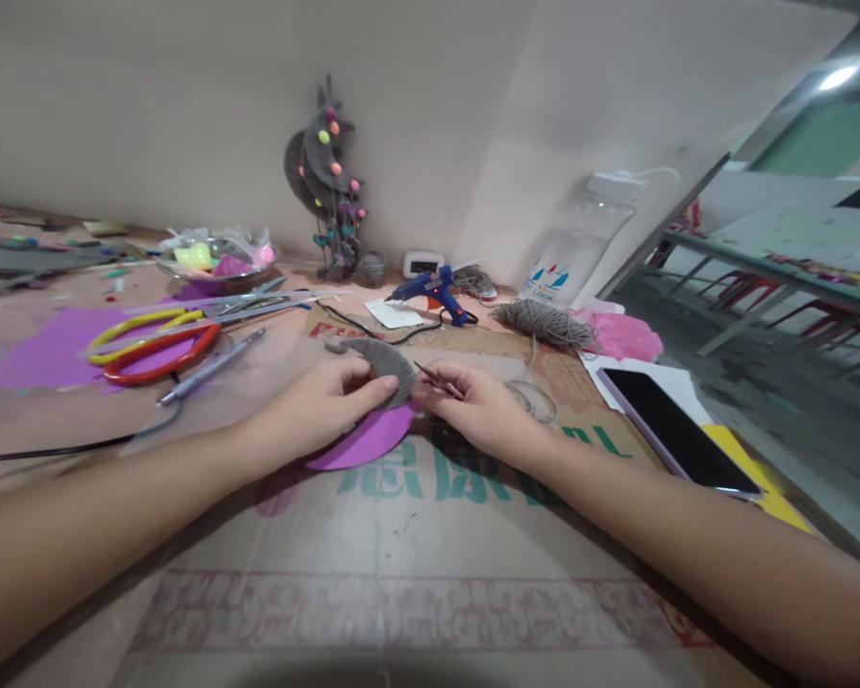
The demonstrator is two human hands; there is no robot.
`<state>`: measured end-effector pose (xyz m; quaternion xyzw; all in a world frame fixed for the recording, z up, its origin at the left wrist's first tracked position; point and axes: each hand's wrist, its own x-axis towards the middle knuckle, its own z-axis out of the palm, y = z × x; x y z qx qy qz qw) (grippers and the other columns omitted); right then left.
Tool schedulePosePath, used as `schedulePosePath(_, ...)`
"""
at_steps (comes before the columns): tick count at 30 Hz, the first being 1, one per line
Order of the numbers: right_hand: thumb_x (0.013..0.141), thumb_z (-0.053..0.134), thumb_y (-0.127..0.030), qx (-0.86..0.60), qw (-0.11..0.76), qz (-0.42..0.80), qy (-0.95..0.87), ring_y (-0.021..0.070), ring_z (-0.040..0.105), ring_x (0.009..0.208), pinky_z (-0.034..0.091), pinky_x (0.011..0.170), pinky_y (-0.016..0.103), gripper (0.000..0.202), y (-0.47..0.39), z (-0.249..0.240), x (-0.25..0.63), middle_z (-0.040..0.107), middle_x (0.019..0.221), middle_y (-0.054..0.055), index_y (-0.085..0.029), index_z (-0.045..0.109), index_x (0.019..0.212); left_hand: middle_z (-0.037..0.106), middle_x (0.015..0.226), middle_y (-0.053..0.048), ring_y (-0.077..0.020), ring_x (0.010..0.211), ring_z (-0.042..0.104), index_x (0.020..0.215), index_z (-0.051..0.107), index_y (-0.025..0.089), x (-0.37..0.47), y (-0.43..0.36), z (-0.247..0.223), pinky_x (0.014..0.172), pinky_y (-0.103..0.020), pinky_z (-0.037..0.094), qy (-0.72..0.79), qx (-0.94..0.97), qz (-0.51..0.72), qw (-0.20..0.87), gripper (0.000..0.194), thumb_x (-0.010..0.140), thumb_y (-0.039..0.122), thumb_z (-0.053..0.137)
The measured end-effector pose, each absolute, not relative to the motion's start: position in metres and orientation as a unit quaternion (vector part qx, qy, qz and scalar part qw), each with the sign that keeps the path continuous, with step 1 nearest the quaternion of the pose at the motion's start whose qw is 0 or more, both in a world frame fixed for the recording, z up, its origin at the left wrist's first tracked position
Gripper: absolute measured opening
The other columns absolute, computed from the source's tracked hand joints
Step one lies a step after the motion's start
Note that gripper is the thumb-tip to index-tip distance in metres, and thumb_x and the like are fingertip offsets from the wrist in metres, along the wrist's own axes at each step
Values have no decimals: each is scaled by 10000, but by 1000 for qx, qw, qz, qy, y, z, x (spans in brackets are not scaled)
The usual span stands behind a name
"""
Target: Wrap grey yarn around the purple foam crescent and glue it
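Note:
My left hand (344,397) pinches a crescent-shaped piece between thumb and fingers. Its upper part is covered in grey yarn (389,365), and a curved purple sheet part (365,440) shows below the thumb. Close against the right side of the piece, my right hand (469,397) is closed around a thin, dark, pointed tool (437,378); its exact kind is hard to make out. Loose loops of grey yarn (537,397) lie behind the right wrist, leading up to a grey yarn bundle (545,323).
Printed cardboard (401,545) lies under both hands. Scissors (159,349), a pen (215,365) and purple sheets (43,349) are at left. Behind are a blue glue gun (437,289), a bowl (219,272), a grey hanging ornament (330,172) and a bottle (577,244); a phone (677,430) lies right.

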<state>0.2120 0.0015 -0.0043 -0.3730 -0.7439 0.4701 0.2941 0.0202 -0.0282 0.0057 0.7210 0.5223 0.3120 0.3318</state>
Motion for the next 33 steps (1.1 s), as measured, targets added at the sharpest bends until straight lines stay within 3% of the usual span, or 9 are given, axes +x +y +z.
schedulePosePath(8,934,400,-344,-319,321,105,-885,155,571,796,423,694,275,317,-5,9,231,631,936,63,-137,533,1133,358,523,56,-88,487,353,530,368,187,16,-28,7,444,-206,289,543,675,348,357,362,804,387,495)
schedulePosePath(16,956,355,-352,-273,260,-105,-920,190,514,746,376,688,317,356,3,6,234,599,818,80,-109,607,1025,405,538,42,-109,504,396,545,428,192,16,-27,7,436,-216,307,575,638,341,381,326,754,434,493)
schedulePosePath(33,950,396,-284,-281,258,-117,-917,178,499,738,324,689,316,285,3,5,234,615,815,59,-135,624,1034,384,521,48,-104,503,367,506,399,189,17,-29,8,471,-230,303,556,676,342,341,338,777,368,492)
